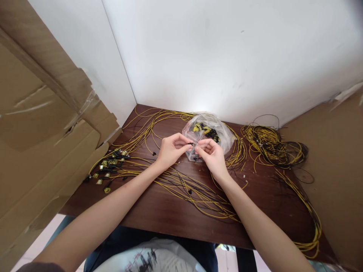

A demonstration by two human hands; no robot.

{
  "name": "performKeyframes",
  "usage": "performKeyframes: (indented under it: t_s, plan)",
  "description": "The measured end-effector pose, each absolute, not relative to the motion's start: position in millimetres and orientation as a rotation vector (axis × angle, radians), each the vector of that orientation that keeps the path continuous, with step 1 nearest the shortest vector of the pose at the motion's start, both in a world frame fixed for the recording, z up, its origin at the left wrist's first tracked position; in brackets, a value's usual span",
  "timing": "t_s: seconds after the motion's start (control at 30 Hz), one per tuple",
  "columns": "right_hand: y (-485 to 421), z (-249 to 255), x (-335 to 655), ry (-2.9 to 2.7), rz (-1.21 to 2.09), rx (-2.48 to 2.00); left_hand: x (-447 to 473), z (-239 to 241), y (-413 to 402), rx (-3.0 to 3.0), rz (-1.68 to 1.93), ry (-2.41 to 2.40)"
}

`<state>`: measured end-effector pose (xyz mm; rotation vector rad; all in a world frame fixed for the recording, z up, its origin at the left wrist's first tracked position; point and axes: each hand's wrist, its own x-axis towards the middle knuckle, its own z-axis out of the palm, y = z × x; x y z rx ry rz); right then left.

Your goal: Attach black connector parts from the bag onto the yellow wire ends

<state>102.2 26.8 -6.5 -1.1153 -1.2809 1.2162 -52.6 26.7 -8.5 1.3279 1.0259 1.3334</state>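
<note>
Small black connector (192, 144) pinched between the fingertips of both hands, held just above the dark wooden table (159, 215) near its middle. Left hand (171, 149) and right hand (212, 155) meet at the piece, thumbs and forefingers closed on it from either side. Directly behind them lies a clear plastic bag (224, 138) of black and yellow parts. Loose yellow and black wires (198, 194) run across the table beneath the wrists; a tangled coil (272, 147) sits to the right, and a cluster of wire ends with fitted plugs (110, 164) to the left. Cardboard sheets (42, 132) flank the table; a white wall (227, 56) closes the back.
</note>
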Motion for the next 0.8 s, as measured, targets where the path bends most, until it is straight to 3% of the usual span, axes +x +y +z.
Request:
performKeyframes:
  t_s: [0.8]
  plan:
    - [22.0,-5.7,99.8,-1.332,1.088,-1.091,-50.3,-10.5,26.6,1.297,1.339,0.991]
